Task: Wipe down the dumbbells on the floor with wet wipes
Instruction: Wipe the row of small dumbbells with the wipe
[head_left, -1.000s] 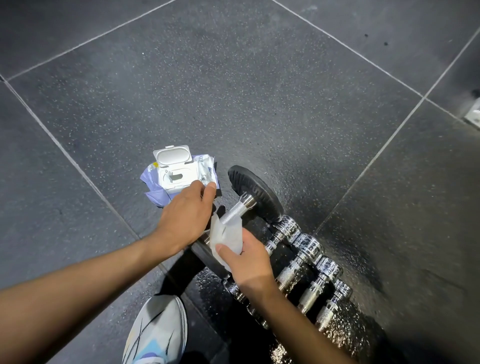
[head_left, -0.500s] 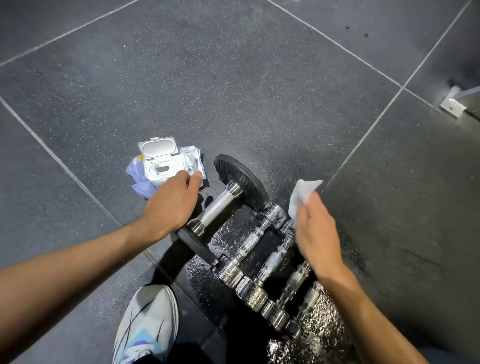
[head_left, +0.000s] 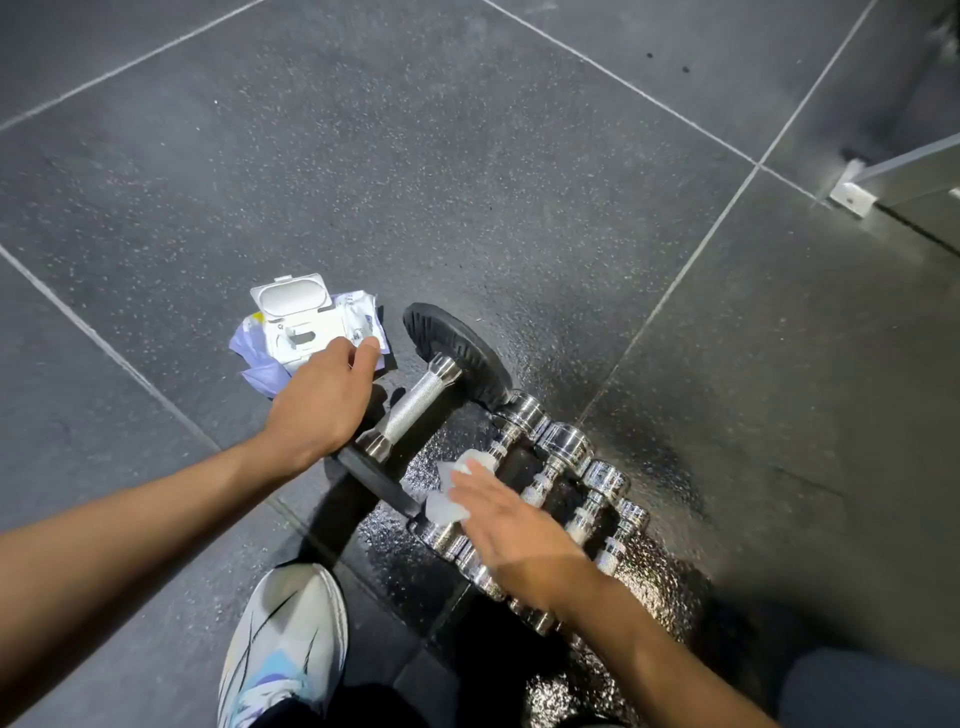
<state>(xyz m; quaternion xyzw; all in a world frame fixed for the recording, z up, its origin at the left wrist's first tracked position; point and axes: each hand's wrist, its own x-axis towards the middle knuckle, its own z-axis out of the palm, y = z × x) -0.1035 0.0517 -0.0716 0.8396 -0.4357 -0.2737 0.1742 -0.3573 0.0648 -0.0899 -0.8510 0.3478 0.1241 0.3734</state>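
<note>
R hand (head_left: 511, 527), fingers straight, presses wet wipe (head_left: 451, 491) on chrome dumbbells (head_left: 563, 444) (row on floor); best rub along each bar w/ firm pressure. L hand (head_left: 322, 408) fingers curl over plate of big dumbbell (head_left: 418, 402), prob. steadying. Wipes pack (head_left: 304, 325) beyond, lid open.

No text can be read. The wet wipes pack (head_left: 311, 332) on the floor carries small dark print on its wrapper beside the open flip lid, with a bit of yellow at its left edge, but the marks are too small and blurred to make out. The black plate of the large dumbbell (head_left: 457, 348) shows raised markings round its face; whether these are letters or numbers cannot be told.
</note>
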